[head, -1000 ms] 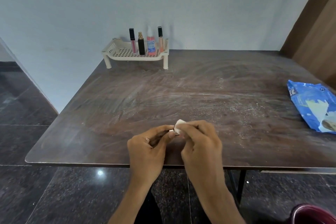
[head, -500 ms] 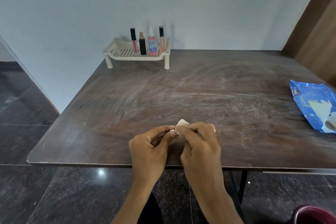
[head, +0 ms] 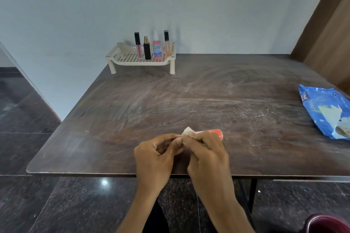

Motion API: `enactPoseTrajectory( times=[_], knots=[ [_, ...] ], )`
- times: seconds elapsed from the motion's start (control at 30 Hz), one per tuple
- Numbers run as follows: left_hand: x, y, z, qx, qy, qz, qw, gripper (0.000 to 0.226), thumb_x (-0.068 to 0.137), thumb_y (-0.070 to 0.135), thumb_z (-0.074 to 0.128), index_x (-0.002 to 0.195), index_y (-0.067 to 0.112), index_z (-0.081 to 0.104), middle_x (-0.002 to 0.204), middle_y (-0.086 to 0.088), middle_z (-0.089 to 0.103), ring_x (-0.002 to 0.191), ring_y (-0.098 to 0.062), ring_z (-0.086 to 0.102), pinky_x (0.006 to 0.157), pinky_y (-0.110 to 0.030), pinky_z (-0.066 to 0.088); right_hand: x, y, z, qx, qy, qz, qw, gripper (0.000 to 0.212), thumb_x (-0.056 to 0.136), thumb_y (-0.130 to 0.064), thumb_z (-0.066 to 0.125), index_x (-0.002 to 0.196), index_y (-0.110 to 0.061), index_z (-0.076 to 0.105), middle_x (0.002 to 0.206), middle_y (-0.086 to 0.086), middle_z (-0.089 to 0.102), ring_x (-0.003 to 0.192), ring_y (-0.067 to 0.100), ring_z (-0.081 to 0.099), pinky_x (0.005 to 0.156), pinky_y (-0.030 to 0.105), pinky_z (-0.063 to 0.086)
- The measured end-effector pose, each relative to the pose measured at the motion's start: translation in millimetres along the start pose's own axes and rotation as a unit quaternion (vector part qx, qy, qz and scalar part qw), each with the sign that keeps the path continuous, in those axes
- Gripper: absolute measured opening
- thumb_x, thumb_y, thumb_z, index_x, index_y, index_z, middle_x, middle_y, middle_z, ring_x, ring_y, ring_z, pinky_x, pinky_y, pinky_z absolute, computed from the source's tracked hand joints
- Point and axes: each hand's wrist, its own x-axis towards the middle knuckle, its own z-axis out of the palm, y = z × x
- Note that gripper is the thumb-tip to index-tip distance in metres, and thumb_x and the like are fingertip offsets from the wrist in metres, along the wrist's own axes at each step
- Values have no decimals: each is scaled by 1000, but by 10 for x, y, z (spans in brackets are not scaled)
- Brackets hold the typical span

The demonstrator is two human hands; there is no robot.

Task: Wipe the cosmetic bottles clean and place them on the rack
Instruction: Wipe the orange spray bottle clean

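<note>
Above the table's near edge, my left hand [head: 157, 155] and my right hand [head: 206, 149] meet. The right hand grips a white wipe [head: 188, 132] folded round a small red cosmetic tube [head: 216, 133], whose red end sticks out to the right of the fingers. With thumb and fingertips, the left hand pinches the tube's other end, which is mostly hidden. At the back left, a cream rack [head: 113, 53] carries a pink lip gloss [head: 138, 45], a black perfume bottle [head: 147, 49], a pink spray bottle [head: 157, 47] and a peach lip gloss [head: 167, 43], all upright.
A blue wipes pack [head: 322, 108] lies near the right edge of the dusty brown table [head: 189, 96]. The wall stands just behind the rack, and wooden panelling rises at the right. A dark red object [head: 329, 223] sits low at the bottom right.
The tube's red end has come into view beyond my right hand's fingers. Both hands have stayed at the near edge, with the wipe still between them.
</note>
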Motion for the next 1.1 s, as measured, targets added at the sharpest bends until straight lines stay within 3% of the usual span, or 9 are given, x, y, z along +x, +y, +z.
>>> enactPoseTrajectory(
  times=[0.13,0.27,0.53,0.67,0.8,1.1],
  knots=[
    [18,-18,1,-8,5,-16,1000,11,85,10,77,85,21,80,75,5,79,71,-13,77,69,-21,61,18,178,-47,21,22,21,999,29,85,-3,52,100,-12,75,90,-2,61,86,14,58,77,14,47],
    [19,-21,18,-2,9,-8,1000,10,86,10,76,86,19,81,74,5,79,70,-12,77,69,-19,60,63,393,-163,-7,24,84,996,31,79,9,69,102,-10,75,88,-2,63,83,14,60,76,14,47],
    [23,-14,8,0,8,-16,1000,4,85,15,77,86,14,80,73,5,78,68,-10,77,63,-14,57,7,27,5,15,9,1,1000,26,88,-5,52,98,-12,75,89,-2,59,85,16,58,71,24,53],
    [24,-15,11,-6,4,-21,1000,6,85,11,77,87,15,80,73,5,78,69,-11,77,65,-14,58,56,257,-85,12,22,59,998,25,82,6,66,97,-11,76,88,-2,62,81,12,59,77,9,45],
    [16,-33,9,-2,3,-8,1000,9,84,10,77,89,16,81,76,5,79,70,-12,78,68,-19,61,178,514,-191,-34,33,133,990,19,83,1,71,97,-11,76,80,-4,58,68,10,56,64,6,41],
    [5,-27,-23,10,-6,-2,1000,9,82,11,80,89,17,81,77,7,79,74,-10,77,68,-20,60,77,-32,20,-21,-22,17,999,18,82,4,59,81,-8,71,80,-4,50,74,12,48,68,12,42]
  ],
)
